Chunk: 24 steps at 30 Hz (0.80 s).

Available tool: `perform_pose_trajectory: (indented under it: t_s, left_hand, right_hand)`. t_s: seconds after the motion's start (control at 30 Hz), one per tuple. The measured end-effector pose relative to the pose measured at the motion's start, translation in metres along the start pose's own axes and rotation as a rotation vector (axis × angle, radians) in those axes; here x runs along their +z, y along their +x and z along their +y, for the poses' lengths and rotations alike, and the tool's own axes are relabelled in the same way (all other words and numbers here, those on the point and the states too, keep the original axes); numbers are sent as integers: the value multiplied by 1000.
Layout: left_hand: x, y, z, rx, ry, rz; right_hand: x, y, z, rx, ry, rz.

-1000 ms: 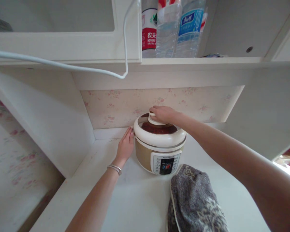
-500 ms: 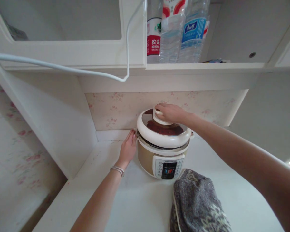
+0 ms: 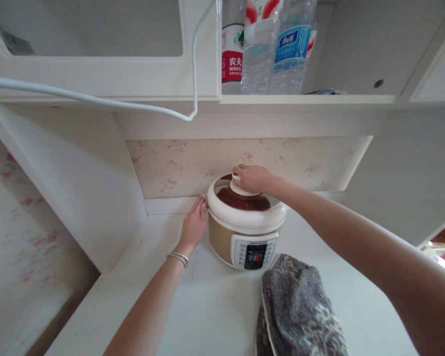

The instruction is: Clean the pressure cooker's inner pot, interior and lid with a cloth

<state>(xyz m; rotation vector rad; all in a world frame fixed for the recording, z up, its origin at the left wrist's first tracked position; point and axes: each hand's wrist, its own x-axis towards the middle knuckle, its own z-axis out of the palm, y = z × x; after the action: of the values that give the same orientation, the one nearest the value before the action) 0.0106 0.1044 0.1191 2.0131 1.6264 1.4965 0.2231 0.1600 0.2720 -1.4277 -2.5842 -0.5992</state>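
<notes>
An electric pressure cooker [image 3: 219, 236] with a gold body, white rims and a front control panel stands on the white counter. Its white-rimmed lid [image 3: 244, 222], with a dark brown see-through top, sits down level on the body. My right hand [image 3: 254, 178] is closed around the knob at the lid's centre, hiding much of it. At the cooker's left side, my left hand [image 3: 195, 222] grips the edge where the side handle is, fingers close together; the handle itself is hidden. A grey patterned cloth [image 3: 296, 301] lies bunched in front of the cooker.
Overhead, a white cabinet [image 3: 133, 79] holds several plastic water bottles [image 3: 259, 59] in its open part. A white cable [image 3: 133, 105] hangs across the cabinet front. Flowered wallpaper [image 3: 185, 158] covers the wall behind, and a white side panel [image 3: 96, 188] rises at left.
My right hand has lowered the lid, and the dark gap between lid and body has closed. My left hand has stayed at the cooker's side. The view has shifted slightly.
</notes>
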Motion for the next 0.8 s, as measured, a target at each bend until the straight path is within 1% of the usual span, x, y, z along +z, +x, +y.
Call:
perform_pose_trajectory:
  t_s: [0.2,0.4,0.6,0.7,0.8]
  left_hand:
    - [-1,0,1,-3,-26,3]
    - [-1,-1,1,12,-12,2]
    - [-2,-1,1,21,-3,-3]
    - [-1,-1,0,19,-15,0]
    - [0,-1,2,7,-21,15]
  right_hand:
    - [0,1,5,-83,0,-13]
    - [-1,1,13,-190,19,5]
    - [-3,-3,23,-315,105,34]
    - [-4,-3,26,-331,113,27]
    - [-4,0,23,-310,95,18]
